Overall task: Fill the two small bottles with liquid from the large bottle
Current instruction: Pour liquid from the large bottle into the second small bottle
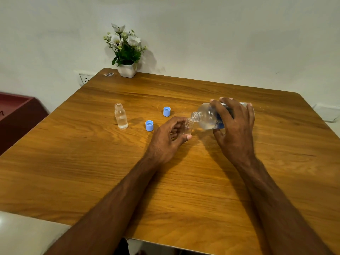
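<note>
Clear plastic against warm wood: the large bottle (pixel 211 116) lies tipped almost flat in the right hand (pixel 237 126), its long axis running right to left, its open mouth meeting the neck of the second small bottle (pixel 188 126) just below and to its left. The right fingers (pixel 223 109) wrap over the top of the body, with the thumb underneath. The left hand (pixel 169 138) curls round the small bottle — thumb in front, fingers behind — and steadies it upright on the surface (pixel 165 181). Everything in the pour turns on mouth staying over mouth; both openings are narrow, so a small drift would likely spill.

Water sits in the lowered shoulder of the large bottle. How much is in the held small bottle cannot be told, since the hand hides most of it. The other small bottle (pixel 120 116) stands uncapped well to the left, roughly half full of clear liquid. Two blue caps (pixel 149 125) rest open side up between the small bottles.
</note>
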